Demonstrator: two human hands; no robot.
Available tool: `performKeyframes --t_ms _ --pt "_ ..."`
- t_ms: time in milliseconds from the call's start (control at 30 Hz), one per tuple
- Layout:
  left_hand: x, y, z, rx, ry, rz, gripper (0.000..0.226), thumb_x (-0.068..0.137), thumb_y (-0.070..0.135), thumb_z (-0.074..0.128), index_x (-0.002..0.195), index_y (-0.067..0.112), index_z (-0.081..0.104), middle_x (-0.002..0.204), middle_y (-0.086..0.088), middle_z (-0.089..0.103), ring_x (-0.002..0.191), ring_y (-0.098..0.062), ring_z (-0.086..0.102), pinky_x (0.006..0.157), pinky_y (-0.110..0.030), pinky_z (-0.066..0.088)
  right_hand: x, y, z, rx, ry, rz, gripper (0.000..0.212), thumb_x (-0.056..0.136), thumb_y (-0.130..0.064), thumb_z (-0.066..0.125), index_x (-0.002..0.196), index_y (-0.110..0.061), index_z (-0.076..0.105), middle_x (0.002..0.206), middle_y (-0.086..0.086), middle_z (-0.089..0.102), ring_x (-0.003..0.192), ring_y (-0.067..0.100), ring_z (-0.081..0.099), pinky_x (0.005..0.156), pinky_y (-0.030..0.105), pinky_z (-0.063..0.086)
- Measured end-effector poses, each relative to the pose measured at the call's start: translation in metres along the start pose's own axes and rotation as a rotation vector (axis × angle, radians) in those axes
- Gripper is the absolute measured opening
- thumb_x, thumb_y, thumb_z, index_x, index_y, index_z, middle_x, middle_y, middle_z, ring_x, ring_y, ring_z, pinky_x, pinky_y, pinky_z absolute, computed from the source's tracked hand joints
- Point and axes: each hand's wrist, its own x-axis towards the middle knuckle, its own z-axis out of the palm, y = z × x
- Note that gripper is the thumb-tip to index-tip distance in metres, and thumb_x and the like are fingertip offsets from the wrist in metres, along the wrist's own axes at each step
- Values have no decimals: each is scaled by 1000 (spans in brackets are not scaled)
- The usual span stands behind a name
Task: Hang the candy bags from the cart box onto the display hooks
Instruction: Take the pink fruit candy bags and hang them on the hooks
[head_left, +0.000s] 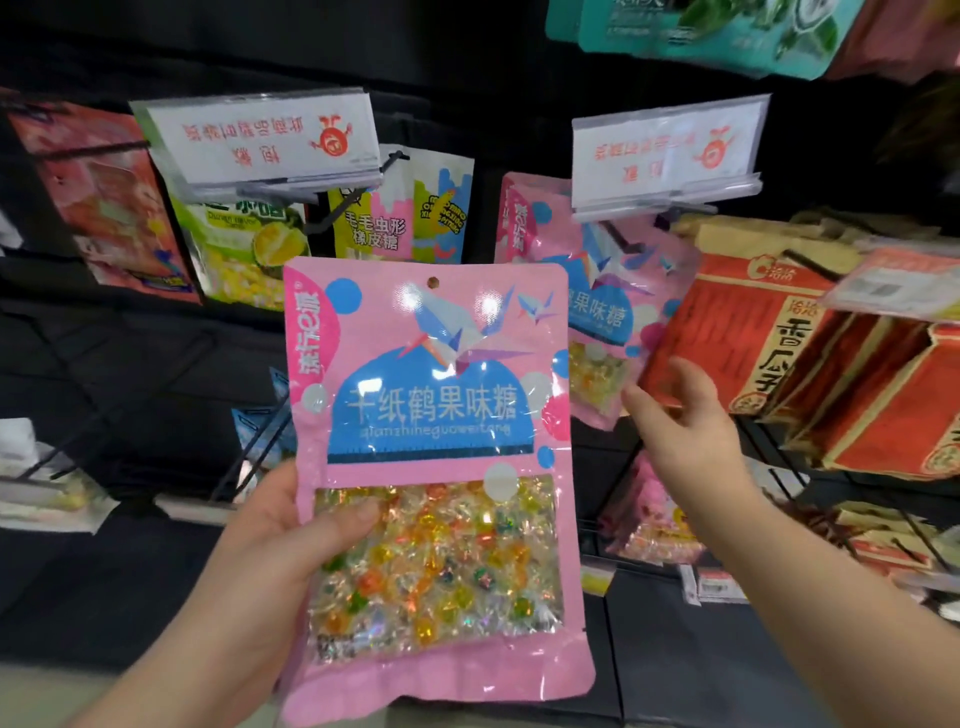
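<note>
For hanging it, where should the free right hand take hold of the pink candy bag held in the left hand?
Probably the flat top seal of the pink candy bag, beside the hang hole, coming from its right edge. The left hand already pinches the lower left side over the bulky candy window; the right hand hangs open at the right.

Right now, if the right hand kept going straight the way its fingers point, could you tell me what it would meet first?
Probably the pink candy bag already hanging on the hook, near its lower edge; the right hand is open and reaching up-left toward it. Depth is unclear, so the red packs beside it might be touched instead.
</note>
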Motion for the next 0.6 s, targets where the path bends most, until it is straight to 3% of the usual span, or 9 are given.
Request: performKeyframes --t_ms 33,100,167,233,300,367,467,600 --pt "0 0 4 -4 2 1 41 56 8 70 95 20 71 93 -10 77 82 -24 74 75 -43 49 -14 -5 -3 102 -90 47 32 87 -37 62 116 -24 58 112 -11 63 104 12 57 86 25 43" --pt "-1 0 12 -1 -31 0 42 58 8 70 98 21 70 95 -8 77 84 -22 74 75 -41 49 -42 -13 -9 326 -371 168 43 77 -55 58 106 -24 63 102 -5 72 92 12 66 79 28 49" --pt "-2 0 21 15 -88 4 48 59 8 70 105 20 68 98 -6 76 86 -20 73 72 -34 51 -62 -20 -14 450 -522 197 45 71 -51 58 101 -18 63 79 -8 74 70 5 68 62 18 50" --pt "-2 -3 31 26 -143 -1 58 52 5 78 107 19 67 99 -7 76 86 -20 74 65 -25 56 -75 -22 -19 532 -455 140 43 67 -38 63 102 -14 64 79 -5 76 71 8 71 59 15 53" --pt "-1 -5 40 47 -169 -3 68 48 -5 82 109 19 65 99 -7 76 86 -20 74 62 -21 56 -78 -22 -24 545 -321 116 45 64 -35 65 104 -15 65 93 2 76 87 19 72 70 27 58" --pt "-1 -2 51 80 -205 -1 58 57 7 76 112 20 64 101 -7 76 90 -22 73 67 -28 58 -75 -19 -30 531 -239 109 40 67 -32 65 103 -16 66 97 7 76 94 28 71 80 40 58" --pt "1 4 66 111 -258 -16 63 54 8 85 111 19 63 97 -8 76 89 -26 73 71 -37 57 -69 -19 -38 513 -162 156 21 81 -22 66 102 -18 68 97 13 74 97 42 66 89 62 50" --pt "7 13 84 111 -268 -27 44 65 10 73 107 20 61 90 -3 76 79 -19 74 55 -25 57 -59 -21 -45 447 -105 158 12 89 -19 61 99 -21 68 93 11 74 89 36 69 83 53 53"
